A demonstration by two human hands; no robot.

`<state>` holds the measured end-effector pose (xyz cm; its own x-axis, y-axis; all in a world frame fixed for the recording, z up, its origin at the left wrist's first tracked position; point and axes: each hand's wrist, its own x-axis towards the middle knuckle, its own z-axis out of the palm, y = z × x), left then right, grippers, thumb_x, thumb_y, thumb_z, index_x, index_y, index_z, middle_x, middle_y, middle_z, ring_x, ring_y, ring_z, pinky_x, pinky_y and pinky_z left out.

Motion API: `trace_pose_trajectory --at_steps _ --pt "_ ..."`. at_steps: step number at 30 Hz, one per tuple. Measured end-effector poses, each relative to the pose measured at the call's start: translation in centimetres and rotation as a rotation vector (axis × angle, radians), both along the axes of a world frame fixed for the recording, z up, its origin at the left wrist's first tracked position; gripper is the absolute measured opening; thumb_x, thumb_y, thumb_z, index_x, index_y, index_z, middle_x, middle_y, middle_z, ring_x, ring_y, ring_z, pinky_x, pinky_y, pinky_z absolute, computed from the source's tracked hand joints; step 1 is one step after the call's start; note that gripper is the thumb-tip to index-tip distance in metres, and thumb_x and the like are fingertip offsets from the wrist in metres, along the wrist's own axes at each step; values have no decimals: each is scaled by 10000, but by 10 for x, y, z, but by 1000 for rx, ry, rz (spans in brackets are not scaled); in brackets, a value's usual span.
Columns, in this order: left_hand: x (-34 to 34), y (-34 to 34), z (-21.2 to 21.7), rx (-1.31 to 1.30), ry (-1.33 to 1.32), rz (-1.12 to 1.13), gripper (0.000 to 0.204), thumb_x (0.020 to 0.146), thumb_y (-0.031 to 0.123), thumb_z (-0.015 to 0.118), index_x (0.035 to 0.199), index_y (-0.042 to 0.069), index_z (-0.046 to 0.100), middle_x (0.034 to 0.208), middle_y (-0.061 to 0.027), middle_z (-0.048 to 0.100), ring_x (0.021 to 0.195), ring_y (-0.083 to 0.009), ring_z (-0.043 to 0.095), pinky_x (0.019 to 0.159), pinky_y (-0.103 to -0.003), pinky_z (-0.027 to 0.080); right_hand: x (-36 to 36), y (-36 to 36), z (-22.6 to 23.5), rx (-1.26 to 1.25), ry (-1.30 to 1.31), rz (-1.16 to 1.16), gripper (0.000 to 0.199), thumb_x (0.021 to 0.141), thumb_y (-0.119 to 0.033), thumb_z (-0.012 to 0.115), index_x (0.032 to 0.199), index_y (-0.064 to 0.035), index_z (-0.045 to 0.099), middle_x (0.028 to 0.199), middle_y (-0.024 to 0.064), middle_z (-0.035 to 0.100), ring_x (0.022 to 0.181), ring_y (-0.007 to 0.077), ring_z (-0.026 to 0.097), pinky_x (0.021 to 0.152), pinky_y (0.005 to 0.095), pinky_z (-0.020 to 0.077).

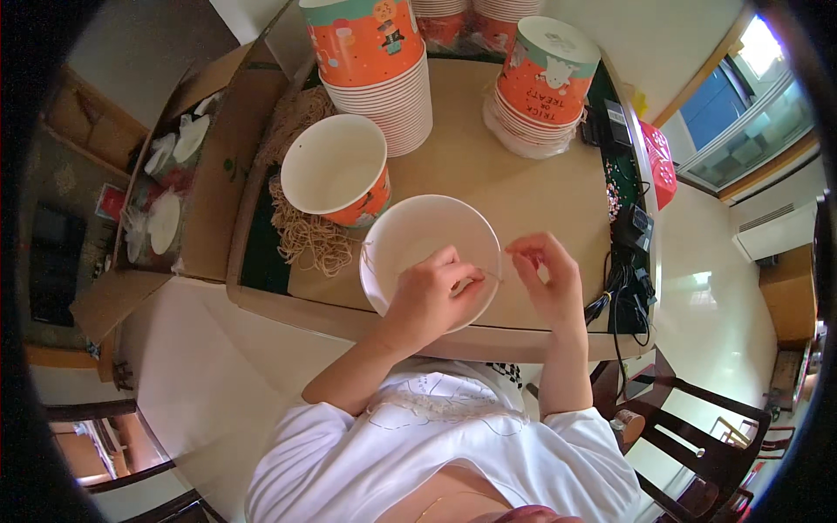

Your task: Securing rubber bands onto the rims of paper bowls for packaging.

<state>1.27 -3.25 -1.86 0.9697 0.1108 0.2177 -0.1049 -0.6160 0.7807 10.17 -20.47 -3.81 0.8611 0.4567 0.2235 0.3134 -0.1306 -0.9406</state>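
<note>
A white-lined paper bucket [425, 220] stands at the table's near edge, its mouth tilted toward me. My left hand [432, 296] reaches over the mouth, thumb and fingers pinched on a thin beige string [490, 275] by the right rim. Just outside that rim, my right hand [549, 272] is held with thumb and fingertips together; what they pinch, if anything, is too small to make out. Another bit of beige string shows at the bucket's left rim. Behind to the left, a second paper bucket [336, 166], orange outside, leans on a heap of beige strings [316, 235].
A tall stack of orange paper buckets [384, 96] stands at the back, with an upside-down stack [545, 87] to its right. An open cardboard box [218, 166] is at the left. Black cables and adapters [632, 279] lie along the right edge; a dark chair [697, 427] stands below.
</note>
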Motion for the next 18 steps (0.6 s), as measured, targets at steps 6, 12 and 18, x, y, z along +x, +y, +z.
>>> trace_pose_trajectory --at_steps 6,12,18 --pt "2 -5 14 10 56 -6 93 787 86 708 855 39 664 739 -79 569 620 -178 596 557 -293 470 -21 -12 -5 -46 1 73 177 766 -18 713 918 -49 629 831 15 630 719 116 543 647 249 424" --pt "-5 -7 14 -31 -29 38 131 806 73 666 926 55 615 741 -84 572 623 -203 594 578 -344 481 -39 -1 19 -53 45 -12 209 753 -30 729 941 -59 641 803 35 635 692 136 553 643 277 449" --pt "-15 -13 39 -89 -25 26 77 810 63 673 871 60 626 738 -83 567 596 -221 582 541 -326 468 -41 1 18 -143 -278 -10 151 753 -21 708 895 -66 683 764 76 646 648 208 582 608 296 468"
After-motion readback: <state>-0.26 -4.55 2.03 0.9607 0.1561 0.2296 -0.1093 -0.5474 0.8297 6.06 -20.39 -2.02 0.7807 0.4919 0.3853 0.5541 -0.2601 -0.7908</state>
